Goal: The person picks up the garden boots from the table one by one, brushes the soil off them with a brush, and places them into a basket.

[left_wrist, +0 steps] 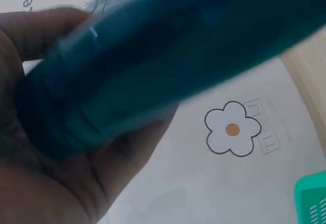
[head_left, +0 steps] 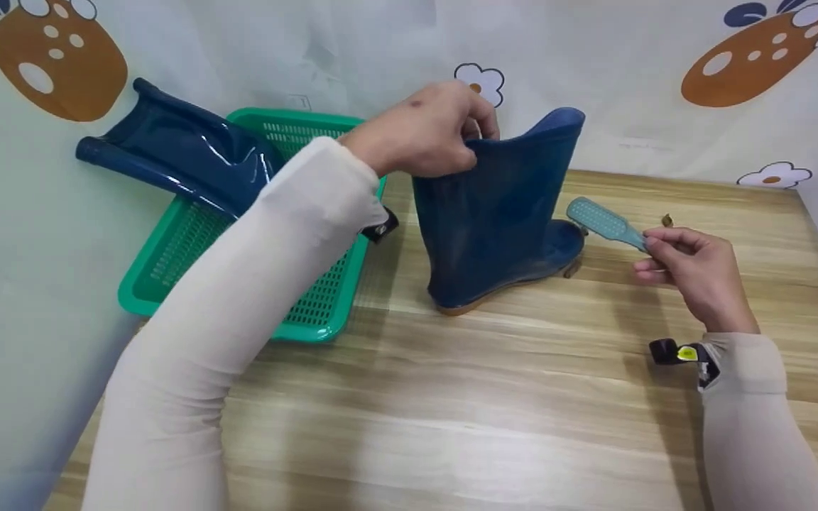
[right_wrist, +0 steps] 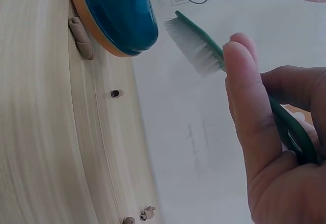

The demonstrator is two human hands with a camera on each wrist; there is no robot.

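Observation:
A blue rubber boot [head_left: 494,213] stands with its sole close over the wooden table, toe to the right. My left hand [head_left: 427,131] grips the rim of its shaft, thumb outside and fingers inside the opening. From the left wrist view, the blurred boot shaft [left_wrist: 168,61] runs out from between thumb and fingers. My right hand [head_left: 696,273] pinches the handle of a green brush [head_left: 599,218], just right of the boot's toe. White bristles on the brush [right_wrist: 193,46] point toward the table side in the right wrist view, a small gap from the toe [right_wrist: 122,20].
Left of the boot is a green plastic basket [head_left: 132,291] with a second blue boot [head_left: 189,149] lying in it, its shaft jutting over the rim. Small brown lumps [right_wrist: 81,38] lie on the wooden table [head_left: 451,404] near the toe. A patterned white sheet [head_left: 629,64] rises behind.

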